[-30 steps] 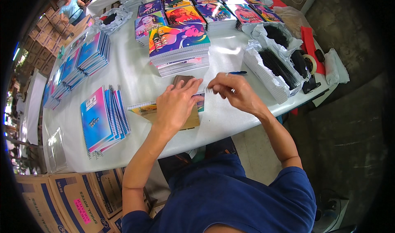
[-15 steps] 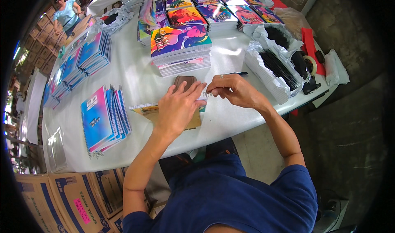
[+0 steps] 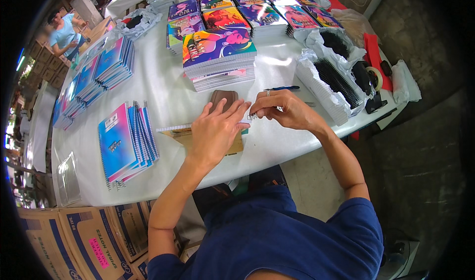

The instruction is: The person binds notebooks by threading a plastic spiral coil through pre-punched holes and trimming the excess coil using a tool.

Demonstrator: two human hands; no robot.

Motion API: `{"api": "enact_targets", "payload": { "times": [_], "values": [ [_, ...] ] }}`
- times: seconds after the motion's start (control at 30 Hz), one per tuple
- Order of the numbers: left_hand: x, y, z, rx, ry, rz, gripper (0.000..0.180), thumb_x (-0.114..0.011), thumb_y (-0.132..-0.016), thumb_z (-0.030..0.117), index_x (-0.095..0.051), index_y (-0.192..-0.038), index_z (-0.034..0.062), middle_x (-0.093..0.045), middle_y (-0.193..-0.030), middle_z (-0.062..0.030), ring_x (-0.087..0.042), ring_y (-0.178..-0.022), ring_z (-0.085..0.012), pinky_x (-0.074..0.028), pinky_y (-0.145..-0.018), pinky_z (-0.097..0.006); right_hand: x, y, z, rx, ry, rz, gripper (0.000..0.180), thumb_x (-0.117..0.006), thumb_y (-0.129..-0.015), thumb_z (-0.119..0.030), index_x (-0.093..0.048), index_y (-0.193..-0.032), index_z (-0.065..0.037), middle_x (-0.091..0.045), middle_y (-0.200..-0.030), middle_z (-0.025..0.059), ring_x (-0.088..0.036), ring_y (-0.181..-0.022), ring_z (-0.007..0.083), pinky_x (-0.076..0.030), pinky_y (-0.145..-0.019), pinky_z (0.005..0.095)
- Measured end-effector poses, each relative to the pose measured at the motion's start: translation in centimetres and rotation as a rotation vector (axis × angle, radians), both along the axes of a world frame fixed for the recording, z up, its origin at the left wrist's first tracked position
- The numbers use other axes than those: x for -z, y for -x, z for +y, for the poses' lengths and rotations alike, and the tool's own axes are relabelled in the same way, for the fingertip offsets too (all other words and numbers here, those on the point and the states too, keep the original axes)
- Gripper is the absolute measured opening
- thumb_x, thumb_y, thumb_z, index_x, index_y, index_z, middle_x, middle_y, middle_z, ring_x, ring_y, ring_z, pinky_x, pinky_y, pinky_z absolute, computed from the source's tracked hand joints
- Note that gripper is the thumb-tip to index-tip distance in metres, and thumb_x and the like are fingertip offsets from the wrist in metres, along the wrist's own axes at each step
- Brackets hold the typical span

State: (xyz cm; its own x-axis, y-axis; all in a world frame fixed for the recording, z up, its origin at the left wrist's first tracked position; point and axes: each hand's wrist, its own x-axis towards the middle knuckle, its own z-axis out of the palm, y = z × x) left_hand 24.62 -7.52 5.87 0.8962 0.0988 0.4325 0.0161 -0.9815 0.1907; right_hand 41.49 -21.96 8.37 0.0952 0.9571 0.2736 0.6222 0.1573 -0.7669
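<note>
My left hand [image 3: 213,136] lies with fingers stretched over a notebook's pages [image 3: 173,129], pressing them on the table. Most of that notebook is hidden under the hand; a tan board [image 3: 234,145] shows beneath it. At the notebook's right end, my right hand [image 3: 284,110] is closed in a pinch on a dark spiral wire coil [image 3: 254,116]. Some coil loops show between the two hands. Just beyond my left fingers lies a brown, smooth, rounded block [image 3: 223,98]. Past my right hand there is a dark blue pen [image 3: 282,88].
Colourful notebooks stand in stacks [image 3: 220,57] at the far middle. Blue-pink spiral notebooks [image 3: 118,139] lie on the left, with more stacks [image 3: 94,77] behind. Paper-lined boxes of black coils [image 3: 334,82] and a tape roll [image 3: 374,78] sit right. A person [image 3: 65,35] stands far left.
My right hand stays pinched at the coil, shifting only slightly. My left hand holds nearly the same place. The far-left person has moved left, and a blurred shape over the far stacks is gone.
</note>
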Motion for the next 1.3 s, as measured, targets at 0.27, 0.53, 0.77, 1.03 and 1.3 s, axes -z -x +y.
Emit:
{"api": "enact_targets", "payload": {
  "times": [0.27, 0.53, 0.77, 1.03, 1.3],
  "values": [
    [-0.2, 0.5, -0.4, -0.014, 0.001, 0.064, 0.048, -0.069, -0.083, 0.026, -0.059, -0.130, 0.0208, -0.061, -0.130, 0.0006, -0.060, -0.115, -0.0318, -0.048, -0.097, -0.047, -0.4, 0.1, -1.1, -0.105, 0.151, -0.218, 0.018, -0.066, -0.084, -0.005, -0.064, -0.102, 0.000, -0.062, -0.084, 0.0119, -0.061, -0.078, 0.0297, -0.047, -0.070, 0.0394],
    [-0.5, -0.1, -0.5, -0.047, 0.061, 0.027, 0.052, -0.069, -0.084, 0.028, -0.055, -0.134, 0.0217, -0.061, -0.129, -0.0012, -0.061, -0.116, -0.0296, -0.048, -0.097, -0.044, 0.9, 3.0, -1.9, 0.201, -0.013, -0.514, 0.022, -0.065, -0.084, -0.010, -0.054, -0.102, -0.002, -0.055, -0.098, 0.0128, -0.061, -0.085, 0.0319, -0.049, -0.067, 0.0436],
    [-0.4, -0.2, -0.9, -0.031, 0.097, 0.041, 0.055, -0.071, -0.082, 0.024, -0.055, -0.134, 0.0203, -0.062, -0.129, -0.0002, -0.062, -0.114, -0.0277, -0.054, -0.088, -0.037, 1.6, 3.4, -1.0, 0.225, -0.178, -0.588, 0.024, -0.062, -0.086, -0.009, -0.052, -0.106, 0.000, -0.057, -0.088, 0.0126, -0.062, -0.078, 0.0327, -0.049, -0.063, 0.0444],
    [-0.3, 0.5, -0.7, 0.022, -0.062, 0.088, 0.053, -0.066, -0.085, 0.035, -0.055, -0.133, 0.0171, -0.064, -0.125, -0.0021, -0.064, -0.110, -0.0288, -0.058, -0.073, -0.037, -0.2, -0.2, 0.8, -0.121, 0.483, 0.126, 0.020, -0.061, -0.091, -0.017, -0.059, -0.086, 0.003, -0.064, -0.072, 0.0098, -0.063, -0.061, 0.0192, -0.049, -0.053, 0.0354],
    [-0.3, -0.2, -0.8, 0.003, -0.183, 0.073, 0.067, -0.060, -0.086, 0.048, -0.043, -0.143, 0.0202, -0.058, -0.133, -0.0074, -0.066, -0.099, -0.0312, -0.058, -0.069, -0.040, 12.3, -4.5, 10.9, -0.299, -0.057, -0.450, 0.037, -0.069, -0.078, -0.029, -0.061, -0.109, -0.012, -0.051, -0.127, 0.0135, -0.049, -0.120, 0.0438, -0.047, -0.091, 0.0524]
  ]
}}
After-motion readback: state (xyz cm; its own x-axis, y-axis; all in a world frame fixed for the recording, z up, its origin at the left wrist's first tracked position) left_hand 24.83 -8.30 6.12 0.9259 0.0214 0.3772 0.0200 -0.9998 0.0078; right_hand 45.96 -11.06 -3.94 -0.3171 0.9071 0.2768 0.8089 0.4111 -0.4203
